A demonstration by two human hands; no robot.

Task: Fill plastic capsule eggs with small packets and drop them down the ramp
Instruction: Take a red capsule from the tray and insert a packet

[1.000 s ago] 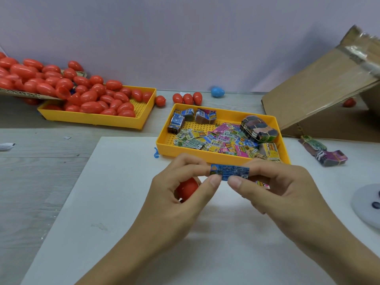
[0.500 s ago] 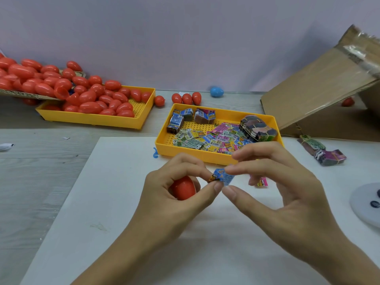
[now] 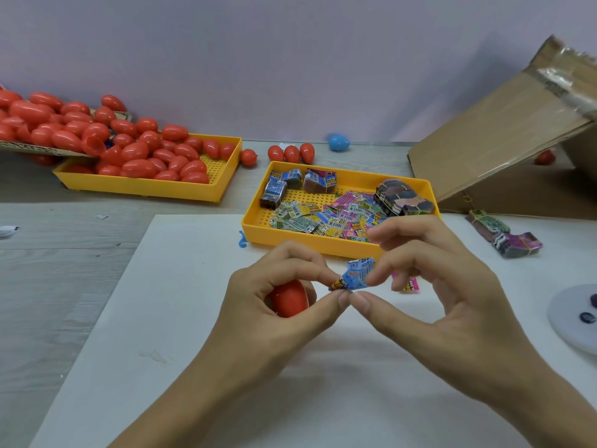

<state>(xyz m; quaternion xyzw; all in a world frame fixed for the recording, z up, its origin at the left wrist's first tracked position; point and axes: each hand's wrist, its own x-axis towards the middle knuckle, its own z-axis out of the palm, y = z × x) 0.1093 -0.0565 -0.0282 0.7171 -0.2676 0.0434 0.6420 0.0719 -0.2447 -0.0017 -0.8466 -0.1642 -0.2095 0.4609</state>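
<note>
Red eggs [image 3: 135,150], yellow trays [image 3: 290,236], one blue printed packet [image 3: 357,274].

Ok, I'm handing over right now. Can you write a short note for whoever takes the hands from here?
Left hand: holds a red egg against the palm, and thumb and forefinger pinch one end of a blue packet.
Right hand: pinches the other end of the same packet, which is creased between the two hands; a pink packet shows behind its fingers.
Supplies: loose packets in the near yellow tray, empty red eggs in the far yellow tray, cardboard ramp at the right.
Done: egg and packet picked up.
Left: finish folding, put the packet in the egg, close it, drop it down the ramp.
</note>
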